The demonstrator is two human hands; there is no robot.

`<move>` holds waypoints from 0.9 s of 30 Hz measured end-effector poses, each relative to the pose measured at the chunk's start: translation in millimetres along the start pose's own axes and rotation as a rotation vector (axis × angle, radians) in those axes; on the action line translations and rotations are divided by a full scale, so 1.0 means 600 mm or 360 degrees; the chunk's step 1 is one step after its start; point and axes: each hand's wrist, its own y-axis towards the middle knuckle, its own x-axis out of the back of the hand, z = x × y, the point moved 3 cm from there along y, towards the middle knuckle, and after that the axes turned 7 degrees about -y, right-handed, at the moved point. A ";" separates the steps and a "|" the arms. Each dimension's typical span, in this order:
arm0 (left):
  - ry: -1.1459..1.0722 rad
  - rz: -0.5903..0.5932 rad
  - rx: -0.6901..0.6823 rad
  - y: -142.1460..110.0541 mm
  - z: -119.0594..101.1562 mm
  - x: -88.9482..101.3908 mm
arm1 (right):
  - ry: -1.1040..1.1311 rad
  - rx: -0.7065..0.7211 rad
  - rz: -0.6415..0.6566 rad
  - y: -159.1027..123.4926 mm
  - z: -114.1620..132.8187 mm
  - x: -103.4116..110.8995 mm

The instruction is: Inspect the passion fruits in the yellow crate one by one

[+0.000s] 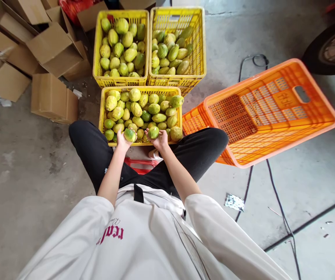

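1. Cardboard boxes (49, 95): left of the near yellow crate (141, 89), off the hands' path.
2. Orange crate (313, 102): right of the near yellow crate, tilted, close by the right knee (217, 139).
3. Two far yellow crates (121, 81) (170, 81): just beyond it, holding many fruits.
4. The near yellow crate, crowded with fruits: two are in hand, many lie inside; overall progress cannot be told.
5. Left hand (123, 141) and right hand (162, 140): palms up over its near edge, fingers cupped.
6. Left fruit (129, 135), right fruit (153, 132): one cradled in each.

Green-yellow fruits (129, 135) in both hands (123, 140)
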 end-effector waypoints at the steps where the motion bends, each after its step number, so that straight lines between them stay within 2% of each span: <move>1: -0.0001 0.0070 -0.0003 -0.003 -0.001 -0.005 | 0.0010 0.0004 0.0034 -0.003 0.002 -0.003; 6: 0.0065 0.0373 -0.0005 -0.019 -0.002 -0.017 | -0.0085 0.0124 0.0133 -0.020 0.016 -0.014; 11: 0.0171 0.0419 0.0152 -0.018 0.006 -0.007 | -0.0176 0.0172 0.0124 -0.024 0.014 -0.011; 21: 0.0406 0.0061 -0.0011 -0.004 0.004 -0.004 | -0.0268 0.0042 0.0030 -0.014 0.000 -0.004; 27: 0.0352 -0.0023 -0.0042 0.007 0.001 0.005 | -0.0251 0.0000 -0.0040 -0.010 0.001 0.003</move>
